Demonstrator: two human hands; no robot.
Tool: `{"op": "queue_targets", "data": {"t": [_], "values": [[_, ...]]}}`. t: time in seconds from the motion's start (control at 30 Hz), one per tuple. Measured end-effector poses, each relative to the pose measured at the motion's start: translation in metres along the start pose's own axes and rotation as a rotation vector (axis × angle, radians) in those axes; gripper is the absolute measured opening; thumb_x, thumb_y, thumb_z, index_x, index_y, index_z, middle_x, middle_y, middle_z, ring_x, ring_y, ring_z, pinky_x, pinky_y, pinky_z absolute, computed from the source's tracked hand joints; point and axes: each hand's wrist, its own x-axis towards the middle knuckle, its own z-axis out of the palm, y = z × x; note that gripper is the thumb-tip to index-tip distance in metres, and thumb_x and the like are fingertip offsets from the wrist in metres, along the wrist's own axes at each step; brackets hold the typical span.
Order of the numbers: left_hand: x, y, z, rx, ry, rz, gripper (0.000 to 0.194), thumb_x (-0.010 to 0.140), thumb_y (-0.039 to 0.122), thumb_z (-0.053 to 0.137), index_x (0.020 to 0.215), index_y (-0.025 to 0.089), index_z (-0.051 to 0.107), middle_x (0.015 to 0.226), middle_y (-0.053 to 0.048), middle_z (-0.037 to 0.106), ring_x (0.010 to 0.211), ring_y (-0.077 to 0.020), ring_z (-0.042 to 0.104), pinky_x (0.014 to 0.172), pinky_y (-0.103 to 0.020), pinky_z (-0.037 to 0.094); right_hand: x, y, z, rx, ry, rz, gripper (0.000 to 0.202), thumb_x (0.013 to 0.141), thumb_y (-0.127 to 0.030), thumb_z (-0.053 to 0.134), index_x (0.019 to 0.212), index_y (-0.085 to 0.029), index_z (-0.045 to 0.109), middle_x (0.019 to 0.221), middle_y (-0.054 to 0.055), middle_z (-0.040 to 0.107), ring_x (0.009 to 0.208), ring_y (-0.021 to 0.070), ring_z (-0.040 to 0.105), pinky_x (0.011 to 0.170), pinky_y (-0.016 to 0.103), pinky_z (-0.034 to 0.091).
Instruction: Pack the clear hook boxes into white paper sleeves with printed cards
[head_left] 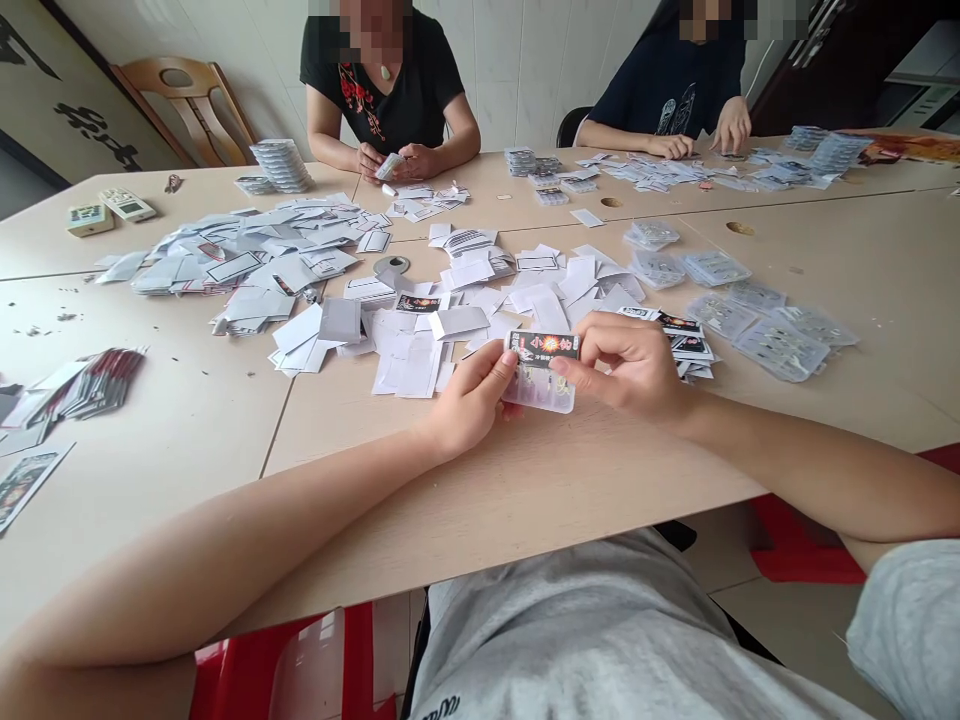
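A small clear plastic box (538, 392) with compartments and small pieces inside is held above the table's near edge. Across its upper part lies a black label (541, 345) with an orange burst and pale characters. My left hand (474, 402) is closed on the box's left side, thumb on the front. At the right side, my right hand (628, 362) is closed with its thumb over the label's lower edge and its fingers bent behind the top corner. Just beyond my right hand lies a stack of black labels (691, 348).
White paper slips (480, 300) are heaped beyond my hands, with a larger pile (247, 255) to the left. Several filled clear boxes (784, 345) lie at right. A tape roll (391, 265) sits among the slips. Two people (382, 90) work across the table.
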Motion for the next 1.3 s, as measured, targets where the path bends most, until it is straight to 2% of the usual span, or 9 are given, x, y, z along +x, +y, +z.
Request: {"op": "queue_targets", "data": {"t": [0.27,0.57,0.63,0.73,0.9,1.07,1.17,1.27,1.3], "values": [[0.000,0.000,0.001,-0.007,0.012,-0.012,0.036,0.085,0.053,0.050,0.078,0.019,0.043,0.070,-0.001,0.054,0.053,-0.0116,0.053,0.048,-0.026,0.041,-0.002,0.006,0.002,0.021,-0.058,0.088,0.043,0.071,-0.030,0.071,0.050,-0.020,0.035,0.055,-0.003,0.040,0.053,0.0100,0.038,0.052,0.027,0.031],[-0.004,-0.001,-0.001,0.068,0.025,-0.023,0.036,0.087,0.053,0.047,0.090,0.017,0.049,0.067,0.000,0.056,0.051,-0.0102,0.053,0.046,-0.022,0.039,-0.001,0.013,0.005,0.341,-0.156,0.414,0.045,0.082,-0.041,0.059,0.052,-0.020,0.034,0.045,-0.005,0.038,0.046,0.0091,0.042,0.048,0.025,0.031],[-0.005,-0.001,0.000,0.141,0.103,-0.032,0.040,0.086,0.054,0.047,0.103,0.018,0.047,0.063,0.002,0.056,0.048,-0.0102,0.052,0.045,-0.021,0.037,0.000,0.018,0.007,0.324,-0.167,0.433,0.046,0.081,-0.043,0.060,0.054,-0.020,0.031,0.046,-0.007,0.033,0.045,0.0098,0.045,0.047,0.024,0.031],[-0.005,0.000,0.000,0.361,0.349,0.034,0.058,0.082,0.053,0.055,0.125,0.021,0.035,0.051,0.008,0.049,0.044,-0.0095,0.046,0.046,-0.020,0.035,0.001,0.025,0.012,0.194,-0.185,0.413,0.044,0.079,-0.042,0.059,0.059,-0.021,0.026,0.049,-0.008,0.030,0.044,0.0096,0.045,0.047,0.024,0.032],[-0.011,0.000,-0.003,0.601,0.462,0.058,0.054,0.081,0.051,0.056,0.120,0.019,0.038,0.048,0.013,0.030,0.044,-0.0077,0.032,0.048,-0.020,0.026,0.000,0.031,0.020,-0.053,-0.274,0.276,0.033,0.080,-0.039,0.056,0.065,-0.022,0.032,0.051,-0.007,0.041,0.047,0.0098,0.039,0.048,0.023,0.029],[-0.059,0.003,-0.012,0.668,0.406,-0.020,0.046,0.087,0.046,0.050,0.121,0.021,0.034,0.057,0.010,0.033,0.051,-0.0090,0.033,0.053,-0.022,0.030,-0.003,0.030,0.023,-0.220,-0.333,0.210,0.025,0.083,-0.035,0.052,0.067,-0.022,0.037,0.053,-0.003,0.049,0.046,0.0112,0.041,0.047,0.024,0.024],[-0.106,0.006,-0.019,0.665,0.379,-0.109,0.039,0.088,0.046,0.047,0.119,0.024,0.037,0.062,0.008,0.036,0.055,-0.0101,0.037,0.055,-0.024,0.032,-0.003,0.023,0.019,-0.359,-0.221,0.153,0.023,0.084,-0.036,0.050,0.068,-0.021,0.043,0.054,-0.001,0.052,0.047,0.0122,0.041,0.048,0.026,0.019],[-0.153,0.018,-0.027,0.551,0.358,-0.216,0.047,0.086,0.049,0.051,0.123,0.025,0.035,0.064,0.006,0.043,0.057,-0.0112,0.042,0.053,-0.025,0.035,0.003,0.014,0.009,-0.465,-0.049,-0.029,0.025,0.087,-0.031,0.045,0.065,-0.020,0.045,0.057,-0.001,0.055,0.051,0.0119,0.045,0.051,0.026,0.023],[-0.168,0.024,-0.029,0.519,0.412,-0.212,0.051,0.085,0.050,0.053,0.125,0.025,0.034,0.067,0.004,0.048,0.059,-0.0124,0.046,0.053,-0.025,0.037,0.006,0.012,0.004,-0.472,0.013,-0.099,0.027,0.087,-0.029,0.045,0.062,-0.020,0.045,0.056,-0.001,0.054,0.053,0.0120,0.046,0.053,0.027,0.025]]}}
